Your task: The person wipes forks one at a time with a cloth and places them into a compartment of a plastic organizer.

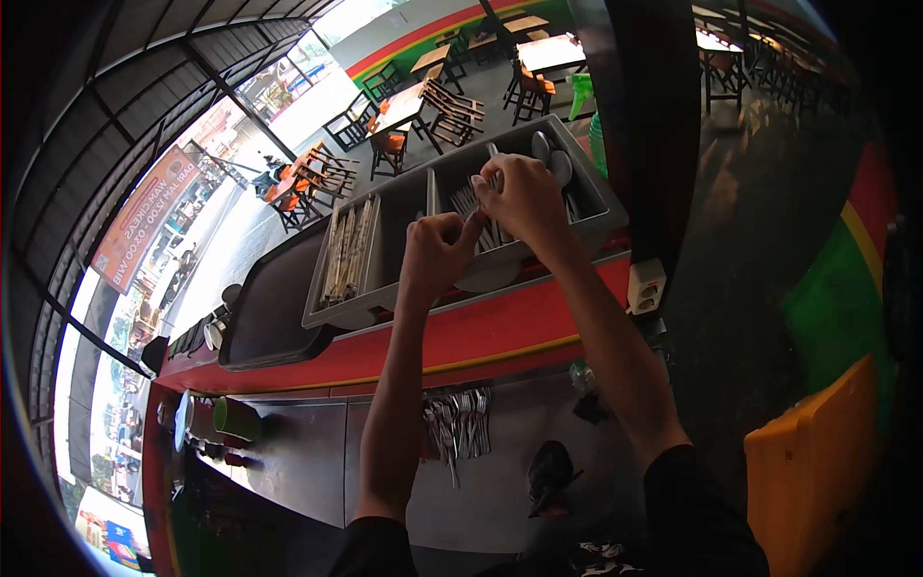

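Observation:
A grey cutlery tray (385,306) with several compartments stands on the red counter ledge. Wrapped chopsticks (349,252) fill its left compartment, forks (468,199) lie in a middle one, and spoons (561,168) are at the right. My left hand (439,252) is closed over the tray's near side, by the fork compartment. Just right of it and a little higher, my right hand (520,197) is closed, its fingers near the forks. The two hands almost meet; what they pinch is too small to make out. More forks (459,423) lie in a pile on the metal counter below.
A dark serving tray (274,293) lies left of the cutlery tray. A black bundle (551,476), a green cup (236,418) and a socket box (646,287) are nearer. A yellow-orange chair (812,462) stands at the lower right. Tables and chairs are beyond the ledge.

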Available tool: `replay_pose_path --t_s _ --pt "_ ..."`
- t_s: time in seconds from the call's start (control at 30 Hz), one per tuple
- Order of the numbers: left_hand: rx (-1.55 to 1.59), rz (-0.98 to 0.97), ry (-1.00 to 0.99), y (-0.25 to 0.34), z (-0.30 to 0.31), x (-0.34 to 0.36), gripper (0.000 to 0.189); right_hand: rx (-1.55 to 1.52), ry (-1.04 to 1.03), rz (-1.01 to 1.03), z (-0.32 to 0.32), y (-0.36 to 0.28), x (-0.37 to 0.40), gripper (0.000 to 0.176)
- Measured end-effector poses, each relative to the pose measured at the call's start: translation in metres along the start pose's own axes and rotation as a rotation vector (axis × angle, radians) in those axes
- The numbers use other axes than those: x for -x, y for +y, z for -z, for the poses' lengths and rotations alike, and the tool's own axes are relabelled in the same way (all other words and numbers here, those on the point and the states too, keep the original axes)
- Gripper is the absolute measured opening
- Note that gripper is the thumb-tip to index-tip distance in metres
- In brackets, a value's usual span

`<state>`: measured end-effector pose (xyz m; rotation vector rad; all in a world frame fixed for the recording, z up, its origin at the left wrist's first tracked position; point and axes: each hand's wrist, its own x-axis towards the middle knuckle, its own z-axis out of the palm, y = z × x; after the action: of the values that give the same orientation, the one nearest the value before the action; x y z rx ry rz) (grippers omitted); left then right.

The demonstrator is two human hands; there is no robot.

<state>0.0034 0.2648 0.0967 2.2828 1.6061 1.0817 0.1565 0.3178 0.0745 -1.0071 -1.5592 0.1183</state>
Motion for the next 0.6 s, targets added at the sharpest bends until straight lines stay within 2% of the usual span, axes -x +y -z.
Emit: replay_pose_path --t_s 0.13,0.17,0.23,0.27,0.3,0.33,0.37,0.4,0.43,0.47,0.5,0.53,0.57,0.6 --pt "0.051 -0.132 0.188 0.004 0.002 0.012 0.047 -0.048 0.047 0.119 0.006 -0.009 -0.002 0.018" --pt "0.063 -0.176 0.228 0.003 0.002 0.016 0.041 -0.085 0.053 0.145 0.01 -0.014 -0.001 0.017" --pt "0.281 -0.27 0.36 0.001 0.003 0.031 0.038 -0.18 0.039 0.192 0.023 -0.035 0.015 0.009" --pt "0.398 -0.302 0.439 -0.001 0.002 0.045 0.036 -0.163 0.102 0.211 0.024 -0.042 0.033 0.008" --pt "0.55 -0.213 0.392 -0.004 0.002 0.071 0.033 -0.145 0.161 0.234 0.024 -0.048 0.058 0.008" --pt "0.551 -0.194 0.385 -0.011 -0.003 0.102 0.034 -0.128 0.22 0.263 0.025 -0.051 0.086 0.008" --pt "0.551 -0.176 0.381 -0.023 -0.013 0.138 0.035 -0.065 0.194 0.23 0.024 -0.047 0.126 0.01" --pt "0.572 0.009 0.279 -0.042 -0.03 0.185 0.033 -0.006 0.173 0.195 0.022 -0.043 0.179 0.012" --pt "0.587 0.178 0.172 -0.059 -0.047 0.232 0.031 0.101 0.066 0.128 0.025 -0.05 0.233 0.023" --pt "0.576 0.255 0.196 -0.062 -0.058 0.274 0.027 0.151 -0.002 0.104 0.018 -0.044 0.299 0.036" --pt "0.503 0.382 0.11 -0.086 -0.083 0.324 0.024 0.345 -0.246 0.017 0.02 -0.04 0.373 0.049" --pt "0.508 0.495 0.067 -0.107 -0.107 0.375 0.024 0.222 -0.44 -0.038 0.019 -0.04 0.447 0.058" --pt "0.497 0.576 0.023 -0.115 -0.114 0.416 0.021 0.189 -0.708 -0.21 0.024 -0.058 0.503 0.066" --pt "0.485 0.66 -0.026 -0.123 -0.117 0.449 0.02 0.299 -0.732 -0.188 0.039 -0.073 0.561 0.068"
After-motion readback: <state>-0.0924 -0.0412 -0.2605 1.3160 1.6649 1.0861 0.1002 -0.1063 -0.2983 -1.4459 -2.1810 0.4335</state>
